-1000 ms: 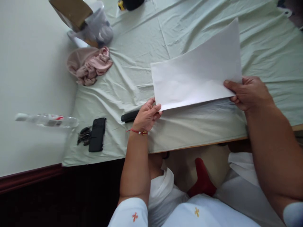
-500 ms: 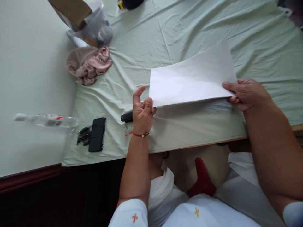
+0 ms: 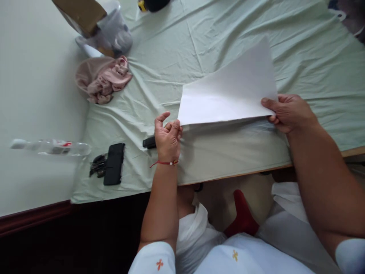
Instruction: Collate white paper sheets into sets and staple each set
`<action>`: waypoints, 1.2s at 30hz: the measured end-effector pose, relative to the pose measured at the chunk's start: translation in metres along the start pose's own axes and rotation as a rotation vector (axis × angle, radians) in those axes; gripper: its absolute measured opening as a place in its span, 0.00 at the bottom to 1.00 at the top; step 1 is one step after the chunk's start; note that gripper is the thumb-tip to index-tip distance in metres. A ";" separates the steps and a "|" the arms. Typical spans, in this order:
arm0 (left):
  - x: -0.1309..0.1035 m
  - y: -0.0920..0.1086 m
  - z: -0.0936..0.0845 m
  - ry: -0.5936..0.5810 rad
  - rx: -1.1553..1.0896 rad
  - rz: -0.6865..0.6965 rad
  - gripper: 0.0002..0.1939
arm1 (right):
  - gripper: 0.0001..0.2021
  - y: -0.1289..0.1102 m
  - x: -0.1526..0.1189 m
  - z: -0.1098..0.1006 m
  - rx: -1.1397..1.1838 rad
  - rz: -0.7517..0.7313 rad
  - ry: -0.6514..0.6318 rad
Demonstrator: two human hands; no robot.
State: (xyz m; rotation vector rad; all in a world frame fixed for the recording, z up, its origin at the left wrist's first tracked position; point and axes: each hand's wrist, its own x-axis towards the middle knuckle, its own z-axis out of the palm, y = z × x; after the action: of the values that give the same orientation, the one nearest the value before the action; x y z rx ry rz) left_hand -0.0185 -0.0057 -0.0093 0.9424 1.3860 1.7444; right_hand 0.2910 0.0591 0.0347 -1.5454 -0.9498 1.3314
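Note:
A white sheet of paper is held up over the green cloth, its far right corner raised and its surface curved. My left hand pinches the near left corner between thumb and fingers, with the index finger lifted off. At the near right corner, my right hand grips the sheet, thumb on top and fingers beneath. A black object lies on the cloth, partly hidden behind my left hand.
The green cloth covers the table. At left are a black phone, keys, a clear bottle and pink cloth. Farther back stand a plastic bag and a cardboard box.
The paper's far right part stands steeper than before. My left hand's index finger is lower, and both hands appear slightly farther left, along with the whole view.

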 end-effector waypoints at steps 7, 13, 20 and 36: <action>-0.013 0.023 -0.003 0.267 0.458 0.421 0.06 | 0.08 0.009 0.008 0.000 0.151 -0.040 -0.013; 0.010 0.026 -0.037 0.589 0.765 0.509 0.04 | 0.08 0.006 -0.001 0.008 0.209 0.009 -0.092; 0.026 0.021 -0.067 0.649 1.050 0.298 0.03 | 0.09 0.010 -0.009 0.022 0.141 0.078 -0.193; 0.034 0.009 -0.076 0.310 1.252 -0.035 0.09 | 0.08 0.033 -0.010 0.038 0.171 0.012 -0.243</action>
State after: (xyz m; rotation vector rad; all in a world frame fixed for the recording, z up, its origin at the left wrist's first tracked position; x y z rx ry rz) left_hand -0.1019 -0.0135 -0.0090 1.2268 2.7548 0.8569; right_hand 0.2521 0.0437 0.0050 -1.2817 -0.9472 1.5915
